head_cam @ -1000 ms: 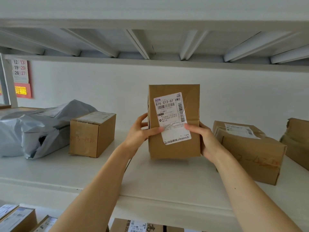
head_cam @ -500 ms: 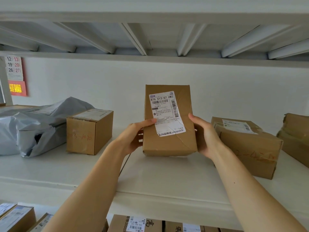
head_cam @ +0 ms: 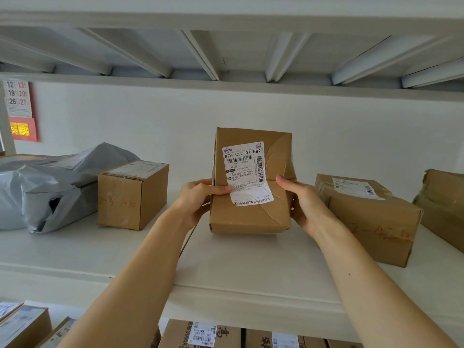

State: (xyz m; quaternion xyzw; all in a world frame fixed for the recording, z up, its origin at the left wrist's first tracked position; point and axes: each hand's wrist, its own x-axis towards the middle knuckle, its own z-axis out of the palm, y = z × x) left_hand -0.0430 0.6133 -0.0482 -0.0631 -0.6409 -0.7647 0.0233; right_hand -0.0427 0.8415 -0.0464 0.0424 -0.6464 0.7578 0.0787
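I hold a brown cardboard parcel (head_cam: 251, 214) upright over the middle of a white shelf (head_cam: 238, 262). A white shipping label (head_cam: 244, 172) with barcodes faces me on its front. My left hand (head_cam: 198, 199) grips the parcel's left edge, thumb across the front below the label. My right hand (head_cam: 301, 202) grips the right edge, thumb on the label's lower right corner. The parcel's bottom sits close to the shelf; I cannot tell if it touches.
A small cardboard box (head_cam: 133, 194) and a grey plastic mailer bag (head_cam: 45, 187) lie at left. A larger box (head_cam: 369, 217) lies at right, another (head_cam: 444, 207) at the far right edge. More boxes (head_cam: 200, 335) fill the shelf below. A calendar (head_cam: 20, 109) hangs on the wall.
The parcel has tilted so its top leans away and it sits slightly lower. My left thumb slid off the label's lower corner; my right thumb came onto the label.
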